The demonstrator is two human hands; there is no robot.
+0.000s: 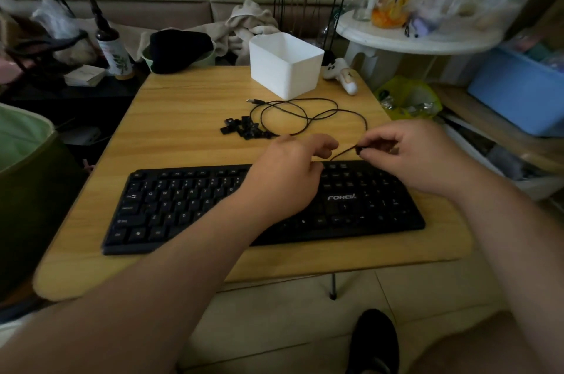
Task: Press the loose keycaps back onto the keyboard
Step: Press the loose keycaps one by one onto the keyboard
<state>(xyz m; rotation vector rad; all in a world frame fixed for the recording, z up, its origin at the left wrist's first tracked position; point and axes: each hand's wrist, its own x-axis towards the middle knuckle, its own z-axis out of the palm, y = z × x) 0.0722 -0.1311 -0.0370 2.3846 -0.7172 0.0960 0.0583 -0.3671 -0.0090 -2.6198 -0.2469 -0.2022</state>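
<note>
A black keyboard (183, 209) lies across the near part of the wooden table (183, 129). Several loose black keycaps (244, 128) sit in a small heap behind it, near the table's middle. My right hand (421, 154) hovers above the keyboard's right rear edge and pinches a small black keycap (363, 149) between thumb and fingertips. My left hand (290, 178) rests over the keyboard's middle with its fingers loosely curled; nothing shows in it. It hides the keys beneath it.
The keyboard's black cable (305, 117) loops on the table behind the hands. A white bin (285, 65) stands at the back, with a white controller (341, 74) to its right. A round white side table (418, 35) and a blue bin (518, 90) are on the right.
</note>
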